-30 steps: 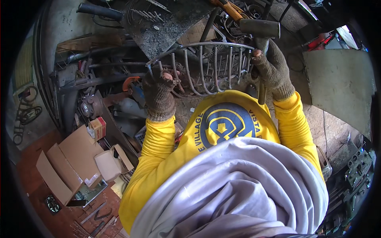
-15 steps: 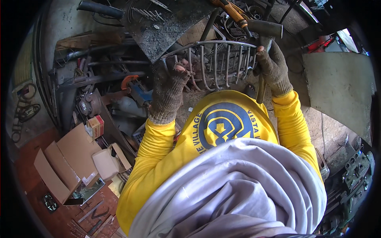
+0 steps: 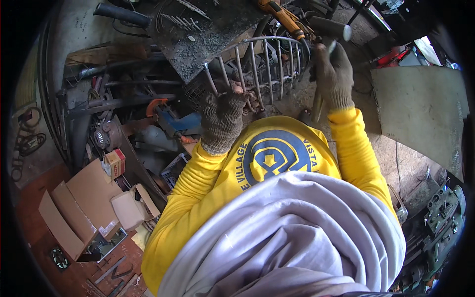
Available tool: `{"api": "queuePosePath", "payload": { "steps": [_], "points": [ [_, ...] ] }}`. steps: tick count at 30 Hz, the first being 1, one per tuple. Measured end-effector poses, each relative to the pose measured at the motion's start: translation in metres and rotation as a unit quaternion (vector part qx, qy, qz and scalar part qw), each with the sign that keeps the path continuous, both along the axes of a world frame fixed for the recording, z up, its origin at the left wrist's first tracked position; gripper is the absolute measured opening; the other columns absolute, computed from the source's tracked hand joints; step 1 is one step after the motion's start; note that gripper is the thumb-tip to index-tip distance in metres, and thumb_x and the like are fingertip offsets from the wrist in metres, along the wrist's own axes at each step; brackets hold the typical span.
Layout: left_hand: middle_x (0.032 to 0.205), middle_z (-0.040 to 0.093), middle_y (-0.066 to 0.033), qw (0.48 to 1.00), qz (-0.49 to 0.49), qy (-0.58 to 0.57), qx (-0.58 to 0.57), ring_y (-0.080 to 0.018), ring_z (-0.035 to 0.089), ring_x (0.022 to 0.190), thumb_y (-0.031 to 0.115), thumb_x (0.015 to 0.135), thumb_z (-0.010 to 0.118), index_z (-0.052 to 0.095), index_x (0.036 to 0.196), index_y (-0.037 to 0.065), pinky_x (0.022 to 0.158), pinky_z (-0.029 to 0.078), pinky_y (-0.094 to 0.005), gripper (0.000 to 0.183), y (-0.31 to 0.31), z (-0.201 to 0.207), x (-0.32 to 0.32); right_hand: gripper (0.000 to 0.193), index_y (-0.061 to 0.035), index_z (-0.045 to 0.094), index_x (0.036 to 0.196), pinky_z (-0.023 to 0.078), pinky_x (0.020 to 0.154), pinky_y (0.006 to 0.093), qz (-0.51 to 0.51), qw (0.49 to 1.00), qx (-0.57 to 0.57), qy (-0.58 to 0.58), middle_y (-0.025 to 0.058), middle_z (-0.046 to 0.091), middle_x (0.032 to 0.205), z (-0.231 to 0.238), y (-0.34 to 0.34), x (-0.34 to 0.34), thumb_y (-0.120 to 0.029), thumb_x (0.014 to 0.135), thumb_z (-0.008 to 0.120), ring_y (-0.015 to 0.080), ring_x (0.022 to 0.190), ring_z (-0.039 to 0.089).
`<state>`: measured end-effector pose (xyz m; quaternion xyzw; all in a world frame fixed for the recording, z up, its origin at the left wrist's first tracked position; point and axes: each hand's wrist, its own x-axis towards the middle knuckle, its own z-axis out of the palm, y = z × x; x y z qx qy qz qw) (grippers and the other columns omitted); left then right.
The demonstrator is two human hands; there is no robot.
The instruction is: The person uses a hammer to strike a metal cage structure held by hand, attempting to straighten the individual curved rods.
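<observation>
My left hand (image 3: 222,119), in a brown knitted glove with a bare thumb tip, is closed on the near left part of a curved metal rack (image 3: 268,69). The rack has a long bent rail and several parallel bars. In my right hand (image 3: 337,76), gloved alike, is a hammer with a thick cylindrical head (image 3: 329,27). Its handle (image 3: 317,105) runs down below the fist. The right fist is close to the rack's right end; whether they touch I cannot tell.
A dark metal plate (image 3: 198,42) with grit and rods lies beyond the rack. An orange power tool (image 3: 282,17) sits at the far side. Blue clamp (image 3: 178,123) and scrap metal crowd the left, with an open cardboard box (image 3: 81,203) nearer. A large sheet (image 3: 420,109) is on the right.
The rack has tilted, its rail rising toward the far side. My left hand has shifted right and nearer. My right hand and the hammer have moved slightly away from me and left.
</observation>
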<state>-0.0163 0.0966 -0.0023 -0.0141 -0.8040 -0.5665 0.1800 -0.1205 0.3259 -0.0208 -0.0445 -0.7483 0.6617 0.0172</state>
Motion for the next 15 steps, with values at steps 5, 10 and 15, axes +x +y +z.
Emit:
{"api": "queuePosePath", "payload": {
  "steps": [5,10,15],
  "points": [
    [0.095,0.065,-0.0069,0.996,0.002,-0.072,0.051,-0.016,0.064,0.085,0.014,0.089,0.07,0.057,0.112,0.003,0.072,0.054,-0.0312,0.029,-0.009,0.0,-0.009,0.028,-0.0015,0.056,0.118,0.045,0.059,0.0234,0.111,0.975,-0.035,0.187,0.0031,0.06,0.081,0.045,-0.004,0.037,-0.022,0.099,0.053,0.0095,0.065,0.055],
    [0.094,0.062,-0.011,0.974,-0.034,0.052,-0.216,-0.0203,0.066,0.081,0.015,0.088,0.071,0.058,0.111,0.002,0.066,0.054,-0.0347,0.03,-0.003,0.01,-0.02,0.034,-0.0081,0.059,0.119,0.054,0.076,0.0402,0.184,0.962,0.164,0.12,0.0175,0.068,0.099,0.055,-0.017,0.056,-0.021,0.089,0.065,0.0347,0.089,0.068],
    [0.091,0.06,-0.0137,0.993,0.012,-0.011,0.119,-0.0237,0.065,0.079,0.015,0.087,0.072,0.063,0.104,0.002,0.063,0.053,-0.036,0.024,0.005,-0.009,-0.014,0.039,-0.0003,0.051,0.128,0.051,0.072,0.0284,0.14,0.971,0.124,0.152,0.0113,0.065,0.108,0.063,-0.015,0.053,-0.013,0.092,0.058,0.0193,0.079,0.064]
  ]
}}
